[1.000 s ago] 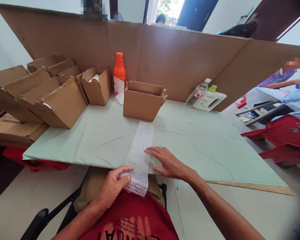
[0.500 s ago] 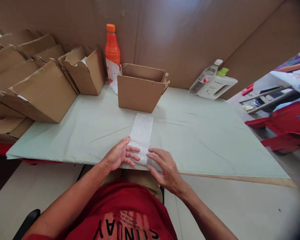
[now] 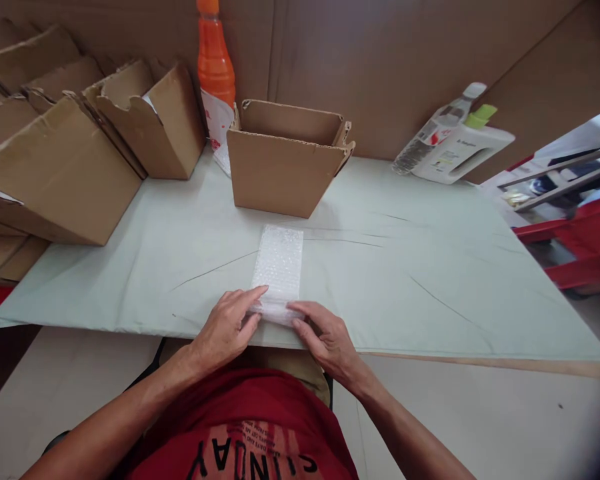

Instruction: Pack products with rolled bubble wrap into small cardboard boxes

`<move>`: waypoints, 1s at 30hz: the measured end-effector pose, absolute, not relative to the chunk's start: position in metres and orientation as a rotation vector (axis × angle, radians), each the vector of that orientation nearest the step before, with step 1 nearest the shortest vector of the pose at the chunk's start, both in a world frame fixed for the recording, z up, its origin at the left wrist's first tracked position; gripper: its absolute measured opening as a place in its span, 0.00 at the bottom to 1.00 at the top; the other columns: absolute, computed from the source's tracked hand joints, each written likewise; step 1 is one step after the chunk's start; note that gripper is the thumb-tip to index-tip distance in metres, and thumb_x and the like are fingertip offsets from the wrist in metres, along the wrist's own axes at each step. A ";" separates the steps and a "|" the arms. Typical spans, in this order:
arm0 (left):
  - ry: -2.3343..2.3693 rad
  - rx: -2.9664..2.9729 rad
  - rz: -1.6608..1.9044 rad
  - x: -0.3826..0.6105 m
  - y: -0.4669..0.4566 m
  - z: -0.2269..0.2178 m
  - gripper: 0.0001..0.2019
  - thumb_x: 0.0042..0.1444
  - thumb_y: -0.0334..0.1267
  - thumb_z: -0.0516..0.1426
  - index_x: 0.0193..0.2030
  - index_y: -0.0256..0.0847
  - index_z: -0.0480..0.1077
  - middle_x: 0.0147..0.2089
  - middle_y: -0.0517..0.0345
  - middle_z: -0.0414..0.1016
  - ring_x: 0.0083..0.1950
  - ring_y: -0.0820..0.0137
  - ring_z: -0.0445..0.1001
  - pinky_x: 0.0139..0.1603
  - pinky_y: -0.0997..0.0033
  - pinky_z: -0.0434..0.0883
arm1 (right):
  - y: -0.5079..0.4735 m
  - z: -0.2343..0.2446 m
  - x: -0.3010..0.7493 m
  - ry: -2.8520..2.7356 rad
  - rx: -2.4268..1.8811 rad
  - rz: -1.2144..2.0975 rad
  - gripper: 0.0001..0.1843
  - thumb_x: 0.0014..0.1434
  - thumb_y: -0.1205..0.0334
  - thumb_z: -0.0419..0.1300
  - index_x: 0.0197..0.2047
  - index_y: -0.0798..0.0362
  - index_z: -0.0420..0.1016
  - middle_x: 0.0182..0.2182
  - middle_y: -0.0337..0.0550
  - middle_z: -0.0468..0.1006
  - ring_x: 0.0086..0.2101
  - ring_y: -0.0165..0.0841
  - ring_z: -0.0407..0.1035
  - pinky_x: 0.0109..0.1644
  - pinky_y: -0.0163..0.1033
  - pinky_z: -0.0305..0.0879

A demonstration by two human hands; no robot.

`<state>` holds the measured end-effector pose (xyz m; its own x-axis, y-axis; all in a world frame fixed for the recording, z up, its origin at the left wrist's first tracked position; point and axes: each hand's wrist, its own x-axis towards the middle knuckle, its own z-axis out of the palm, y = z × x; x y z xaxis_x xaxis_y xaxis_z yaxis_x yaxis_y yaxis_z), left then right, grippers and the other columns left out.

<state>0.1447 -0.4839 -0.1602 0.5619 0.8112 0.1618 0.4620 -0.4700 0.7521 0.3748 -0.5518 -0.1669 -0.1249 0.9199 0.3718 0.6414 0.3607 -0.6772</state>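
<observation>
A strip of bubble wrap (image 3: 279,263) lies lengthwise on the pale green table sheet (image 3: 405,267), its near end rolled up at the table's front edge. My left hand (image 3: 229,325) pinches the roll's left side, fingers curled on it. My right hand (image 3: 325,335) grips the right side of the same roll. An open brown cardboard box (image 3: 285,160) stands just beyond the strip's far end.
An orange bottle (image 3: 213,67) stands behind the box against a cardboard wall (image 3: 380,60). Several folded cardboard boxes (image 3: 70,153) crowd the left side. A clear water bottle (image 3: 437,130) and a white jug (image 3: 463,150) lie at the back right. Red plastic chairs (image 3: 587,247) sit beyond the table's right end.
The camera has tilted down and closer. My left hand lifted the strip's hanging end onto the table, and both hands have closed on it, rolling it forward.
</observation>
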 end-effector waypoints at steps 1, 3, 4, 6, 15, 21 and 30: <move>1.057 2.114 0.653 0.148 -0.480 -0.162 0.24 0.62 0.32 0.53 0.65 0.41 0.66 0.50 0.48 0.80 0.48 0.60 0.76 0.54 0.55 0.72 | -0.553 -0.166 0.376 -1.853 -1.390 0.358 0.16 0.67 0.66 0.57 0.56 0.46 0.75 0.48 0.46 0.81 0.47 0.38 0.76 0.49 0.45 0.73; 1.122 2.116 0.604 0.154 -0.472 -0.164 0.24 0.62 0.34 0.55 0.66 0.41 0.66 0.51 0.46 0.79 0.48 0.58 0.76 0.54 0.54 0.72 | -0.555 -0.164 0.377 -1.912 -1.410 0.158 0.18 0.65 0.67 0.58 0.58 0.47 0.73 0.52 0.50 0.79 0.49 0.42 0.74 0.50 0.49 0.71; 1.149 2.140 0.588 0.157 -0.469 -0.164 0.25 0.61 0.35 0.56 0.66 0.41 0.66 0.50 0.46 0.79 0.48 0.57 0.76 0.53 0.53 0.72 | -0.554 -0.164 0.377 -1.974 -1.409 0.100 0.19 0.65 0.68 0.58 0.58 0.47 0.73 0.53 0.51 0.78 0.50 0.43 0.73 0.50 0.50 0.70; 1.201 2.230 0.605 0.160 -0.466 -0.164 0.24 0.62 0.35 0.56 0.65 0.39 0.66 0.48 0.45 0.78 0.48 0.56 0.75 0.53 0.52 0.71 | -0.550 -0.165 0.377 -2.122 -1.403 0.065 0.18 0.65 0.68 0.58 0.57 0.47 0.73 0.54 0.51 0.78 0.52 0.45 0.72 0.51 0.52 0.68; 0.845 2.383 0.792 0.145 -0.478 -0.157 0.22 0.64 0.31 0.55 0.65 0.42 0.63 0.49 0.49 0.78 0.51 0.60 0.73 0.56 0.57 0.68 | -0.538 -0.163 0.377 -1.998 -1.356 0.397 0.14 0.67 0.67 0.58 0.55 0.48 0.73 0.40 0.42 0.83 0.40 0.37 0.74 0.47 0.45 0.68; 1.097 2.264 0.681 0.157 -0.461 -0.162 0.23 0.63 0.34 0.55 0.65 0.37 0.64 0.47 0.46 0.78 0.47 0.57 0.74 0.51 0.54 0.70 | -0.543 -0.157 0.378 -2.059 -1.459 0.065 0.18 0.66 0.64 0.59 0.59 0.49 0.70 0.57 0.54 0.75 0.53 0.45 0.70 0.53 0.52 0.65; 0.893 2.295 0.774 0.141 -0.471 -0.159 0.22 0.62 0.31 0.55 0.63 0.41 0.65 0.51 0.48 0.77 0.53 0.60 0.73 0.56 0.56 0.69 | -0.529 -0.159 0.374 -2.090 -1.372 0.394 0.16 0.68 0.63 0.57 0.57 0.48 0.73 0.40 0.44 0.83 0.39 0.38 0.74 0.46 0.47 0.68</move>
<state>0.1412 -0.4711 -0.1589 0.6129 0.7274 0.3085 0.4087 -0.6260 0.6641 0.3737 -0.5293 -0.1585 -0.2846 0.9036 0.3201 0.7251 0.4213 -0.5447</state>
